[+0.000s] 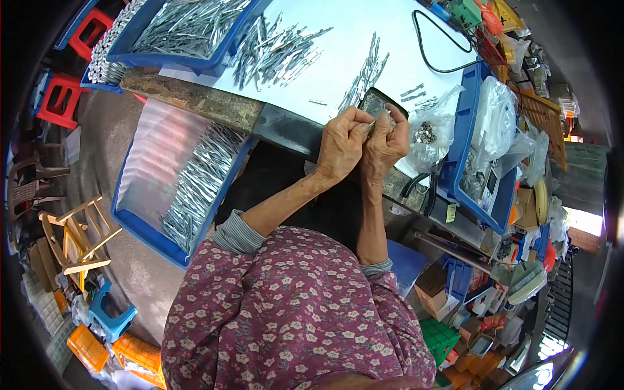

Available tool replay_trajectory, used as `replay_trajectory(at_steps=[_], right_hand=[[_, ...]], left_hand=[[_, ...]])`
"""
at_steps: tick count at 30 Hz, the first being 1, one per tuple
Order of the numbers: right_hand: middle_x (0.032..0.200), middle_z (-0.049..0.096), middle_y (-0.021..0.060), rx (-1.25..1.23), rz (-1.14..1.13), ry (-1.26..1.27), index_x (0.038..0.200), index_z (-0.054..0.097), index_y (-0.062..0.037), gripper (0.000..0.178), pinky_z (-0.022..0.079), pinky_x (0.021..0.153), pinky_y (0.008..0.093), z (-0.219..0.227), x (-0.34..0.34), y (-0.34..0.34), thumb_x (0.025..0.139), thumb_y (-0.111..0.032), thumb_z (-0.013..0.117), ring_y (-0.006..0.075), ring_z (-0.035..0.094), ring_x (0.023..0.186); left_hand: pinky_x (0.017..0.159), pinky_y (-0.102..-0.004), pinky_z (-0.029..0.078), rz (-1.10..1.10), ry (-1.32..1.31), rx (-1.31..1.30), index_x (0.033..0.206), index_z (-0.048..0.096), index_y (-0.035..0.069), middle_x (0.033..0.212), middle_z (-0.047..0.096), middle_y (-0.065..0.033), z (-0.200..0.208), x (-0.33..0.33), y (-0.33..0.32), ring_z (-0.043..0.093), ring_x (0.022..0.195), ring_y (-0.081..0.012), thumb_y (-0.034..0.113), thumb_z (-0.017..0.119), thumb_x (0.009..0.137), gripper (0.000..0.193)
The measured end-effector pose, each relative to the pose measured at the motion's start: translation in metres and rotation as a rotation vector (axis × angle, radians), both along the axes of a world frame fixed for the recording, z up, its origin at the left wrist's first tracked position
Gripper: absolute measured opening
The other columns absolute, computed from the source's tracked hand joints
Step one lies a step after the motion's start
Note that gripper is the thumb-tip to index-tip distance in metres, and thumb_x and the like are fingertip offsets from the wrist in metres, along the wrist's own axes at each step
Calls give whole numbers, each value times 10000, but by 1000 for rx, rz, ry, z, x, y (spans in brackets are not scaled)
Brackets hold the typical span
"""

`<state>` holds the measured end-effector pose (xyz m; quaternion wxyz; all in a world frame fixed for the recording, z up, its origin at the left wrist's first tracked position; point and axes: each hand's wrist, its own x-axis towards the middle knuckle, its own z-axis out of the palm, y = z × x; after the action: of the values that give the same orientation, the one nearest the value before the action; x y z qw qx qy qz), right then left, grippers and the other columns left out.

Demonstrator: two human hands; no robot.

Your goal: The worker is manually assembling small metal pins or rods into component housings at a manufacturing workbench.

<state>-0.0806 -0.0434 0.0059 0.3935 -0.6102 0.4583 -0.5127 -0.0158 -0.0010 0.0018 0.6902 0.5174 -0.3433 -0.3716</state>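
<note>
My left hand (342, 144) and my right hand (385, 148) meet at the table's front edge, fingertips pinched close together. Whatever sits between the fingers is too small to make out. Just beyond them lies a small dark-rimmed tray (373, 103), partly covered by my fingers. Slim silvery metal strips lie loose beyond the tray in a narrow pile (365, 73), with a bigger heap (276, 55) farther left. Right of my right hand, a clear plastic bag (431, 148) holds small metal parts (425, 133). A few short dark pieces (413, 93) rest on the white tabletop (344, 19).
A blue bin of metal strips (218, 62) stands on the table at the left. Below it is another blue bin (185, 260) with more strips. At the right, a blue crate (455, 170) contains plastic bags. A black cable (421, 49) loops across the far right tabletop.
</note>
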Motion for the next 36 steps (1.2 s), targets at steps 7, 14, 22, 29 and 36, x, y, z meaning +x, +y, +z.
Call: replay_trajectory(at_steps=[7,14,22,29,36], right_hand=[[670,437,-20,16,147,-124,1091,506,38,295,327,505,192,-3,-5,-6,850,-126,553,49,402,584],[684,421,-9,-118,98,-46,1108,468,43,309,328,513,207,-1,1,2,803,18,504,60,382,597],[644,419,0,-197,18,5,1085,480,71,262,359,522,219,7,14,3,837,-14,475,68,389,569],[658,494,7,118,379,-59,1134,496,66,363,372,519,218,16,23,-13,878,-188,457,65,426,573],[816,524,143,-464,518,669,912,548,-5,189,452,666,359,8,39,-17,724,-28,543,273,544,743]], left_hand=[[504,-174,370,-22,188,-33,894,519,-33,633,490,14,-2,8,0,418,551,-36,8,480,853,70],[460,-196,365,40,163,-28,823,506,-32,566,497,3,-3,-1,2,424,520,-36,10,498,832,44],[453,-223,379,156,-106,-53,816,502,-24,554,537,-44,2,-1,2,452,497,-54,29,510,835,57],[495,-174,358,79,-72,-34,886,496,-9,637,530,-2,0,42,3,444,559,-31,47,482,847,70],[602,-436,442,474,-841,112,919,508,29,701,592,-187,16,130,-7,572,658,-374,46,415,803,150]])
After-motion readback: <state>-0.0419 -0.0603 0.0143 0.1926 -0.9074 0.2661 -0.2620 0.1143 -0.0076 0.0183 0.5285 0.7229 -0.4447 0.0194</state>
